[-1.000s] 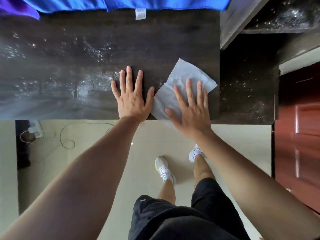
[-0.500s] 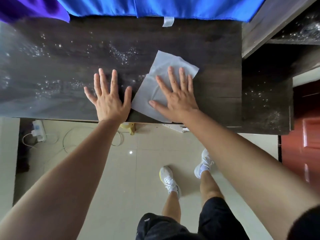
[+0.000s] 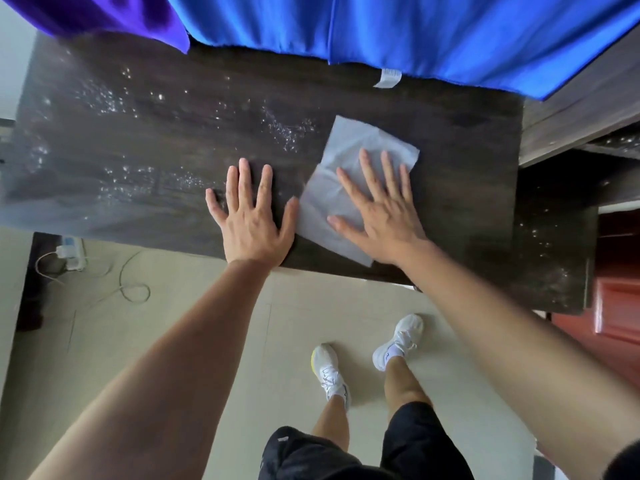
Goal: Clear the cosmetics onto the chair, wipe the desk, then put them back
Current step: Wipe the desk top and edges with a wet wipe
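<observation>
The right grip [image 3: 381,216], a bare hand spread wide with straight fingers, presses a pale wipe [image 3: 346,143] flat on the dark bench [image 3: 467,150], near its front edge. The left grip [image 3: 251,220] lies flat and wide just beside the wipe, holding nothing and braced on the wood. Scattered white specks [image 3: 284,133] cover the bench to the left, so the wiping looks only partly done. The cosmetics and the chair are out of view. The risks, as I judge them: nothing pinches the thin wipe, so it may bunch or slip from under the palm; a stroke toward the front edge could drag it onto the floor; a far stroke could snag the blue cloth [image 3: 415,29] hanging over the back edge
</observation>
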